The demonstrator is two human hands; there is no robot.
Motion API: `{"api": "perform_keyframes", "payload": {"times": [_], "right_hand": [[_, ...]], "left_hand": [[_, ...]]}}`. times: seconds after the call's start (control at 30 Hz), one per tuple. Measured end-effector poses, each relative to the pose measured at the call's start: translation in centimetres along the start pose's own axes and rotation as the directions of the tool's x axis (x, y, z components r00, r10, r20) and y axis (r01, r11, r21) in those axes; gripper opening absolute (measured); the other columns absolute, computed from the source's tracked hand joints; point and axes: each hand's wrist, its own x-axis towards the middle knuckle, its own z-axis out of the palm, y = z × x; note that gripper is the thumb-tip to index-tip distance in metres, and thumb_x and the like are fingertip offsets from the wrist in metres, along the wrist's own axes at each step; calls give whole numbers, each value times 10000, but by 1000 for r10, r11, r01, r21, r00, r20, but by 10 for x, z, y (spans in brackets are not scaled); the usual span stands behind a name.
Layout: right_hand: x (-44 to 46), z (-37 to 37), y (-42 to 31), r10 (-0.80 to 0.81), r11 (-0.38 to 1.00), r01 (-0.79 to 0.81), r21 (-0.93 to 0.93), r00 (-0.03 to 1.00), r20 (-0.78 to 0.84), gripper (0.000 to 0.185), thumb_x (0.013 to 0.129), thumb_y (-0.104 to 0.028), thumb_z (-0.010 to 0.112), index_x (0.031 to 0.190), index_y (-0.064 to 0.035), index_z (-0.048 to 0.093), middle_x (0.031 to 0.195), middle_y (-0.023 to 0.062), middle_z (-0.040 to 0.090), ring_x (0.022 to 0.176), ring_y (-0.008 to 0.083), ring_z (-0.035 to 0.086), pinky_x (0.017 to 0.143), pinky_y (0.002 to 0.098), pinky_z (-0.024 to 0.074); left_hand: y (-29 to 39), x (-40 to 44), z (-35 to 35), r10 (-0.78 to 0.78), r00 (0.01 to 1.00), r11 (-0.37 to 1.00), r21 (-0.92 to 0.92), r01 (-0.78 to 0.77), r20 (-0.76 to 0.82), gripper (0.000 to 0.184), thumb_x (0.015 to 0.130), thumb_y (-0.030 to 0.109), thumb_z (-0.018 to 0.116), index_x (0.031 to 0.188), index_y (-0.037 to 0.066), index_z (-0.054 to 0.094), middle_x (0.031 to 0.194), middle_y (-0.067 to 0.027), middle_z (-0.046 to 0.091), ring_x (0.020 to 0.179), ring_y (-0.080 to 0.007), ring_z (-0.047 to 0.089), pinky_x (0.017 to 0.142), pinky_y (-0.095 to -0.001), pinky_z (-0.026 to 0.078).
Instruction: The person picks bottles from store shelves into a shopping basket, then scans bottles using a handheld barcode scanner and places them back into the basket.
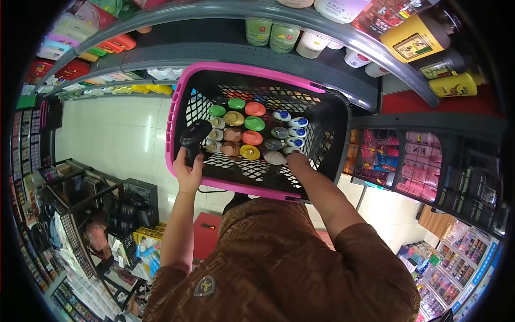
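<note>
My left hand (190, 170) is wrapped round the handle of a black handheld barcode scanner (196, 133), held over the left side of a shopping basket. The black basket has a pink rim (170, 115) and mesh walls. Several bottles stand upright inside in rows: green-capped, orange-capped (255, 109) and brown-topped ones, a yellow-topped one (250, 152), and white ones with blue tops (297, 132). My right hand (298, 162) reaches down into the near right part of the basket, beside a pale-topped bottle (275, 158). Its fingers are mostly hidden, so any grip there does not show.
Beyond the basket runs a grey shelf (209, 53) with green bottles (284, 38) and white ones. To the right stands a wire-fronted rack of pink packages (421, 161). A red box (206, 233) is on the floor near my legs, and a black-framed stand (80, 198) is at left.
</note>
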Motion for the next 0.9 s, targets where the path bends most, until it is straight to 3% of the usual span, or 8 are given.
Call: {"api": "perform_keyframes", "payload": {"times": [0.17, 0.3, 0.37, 0.47, 0.53, 0.6, 0.7, 0.9], "right_hand": [[-44, -46, 0, -24, 999, 23, -27, 999, -37, 266, 828, -163, 680, 1056, -50, 755, 1098, 192, 725, 1040, 350, 705, 887, 446, 576], [-143, -127, -2, -66, 993, 79, 89, 987, -147, 241, 801, -220, 706, 937, -26, 751, 905, 225, 719, 935, 403, 701, 840, 452, 567], [-190, -159, -4, -37, 974, 85, 209, 974, -223, 213, 802, -220, 718, 883, -25, 751, 870, 217, 723, 882, 392, 709, 800, 472, 560], [-243, -185, -1, -5, 920, 150, 363, 929, -370, 253, 778, -249, 765, 778, -2, 708, 724, 194, 687, 716, 358, 694, 679, 444, 533], [-273, -200, -4, 74, 778, 235, 583, 887, -456, 251, 791, -199, 802, 794, 18, 675, 653, 77, 639, 600, 137, 604, 558, 324, 466], [-282, -202, -3, 119, 662, 283, 694, 874, -471, 238, 791, -181, 809, 787, 14, 673, 649, 43, 625, 596, 90, 571, 533, 291, 442], [-298, -220, -8, 160, 474, 365, 801, 859, -486, 295, 818, -204, 792, 679, -12, 616, 590, -18, 536, 563, 56, 529, 511, 271, 424], [-297, -237, 5, 260, 283, 419, 863, 832, -489, 258, 753, -215, 800, 694, -16, 647, 587, -12, 564, 495, 56, 516, 436, 232, 393]], "left_hand": [[8, 4, 5, 176, 983, 976, 141, -167, -59, 219, 883, 58, 669, 1085, -16, 628, 851, -40, 665, 711, -91, 607, 678, -246, 499], [9, 7, 2, 121, 993, 993, 8, -121, 10, 231, 874, 39, 675, 1093, 1, 610, 847, -35, 662, 713, -102, 613, 699, -257, 510], [5, 13, 0, -224, 945, 908, -301, 292, 239, 264, 872, 19, 689, 1115, 20, 584, 842, -33, 655, 695, -116, 612, 683, -275, 516], [43, 5, 25, -232, 876, 856, -340, 391, 422, 297, 862, 34, 751, 1093, 48, 567, 824, -20, 636, 671, -116, 608, 629, -277, 508], [68, -3, 48, -213, 837, 872, -289, 396, 504, 300, 857, 38, 761, 1085, 57, 567, 820, -16, 633, 673, -118, 609, 629, -278, 511], [80, -9, 72, -145, 771, 829, -349, 438, 620, 344, 832, 21, 781, 1108, 62, 578, 886, -28, 644, 658, -116, 600, 632, -281, 516], [103, -18, 98, 137, 733, 931, -339, 135, 666, 619, 741, 51, 880, 1284, 37, 583, 1133, -64, 668, 938, -145, 649, 868, -332, 542], [131, -16, 116, 98, 655, 986, -163, 40, 749, 673, 720, 85, 911, 1305, 18, 586, 1192, -72, 676, 1081, -157, 625, 957, -332, 512]]}}
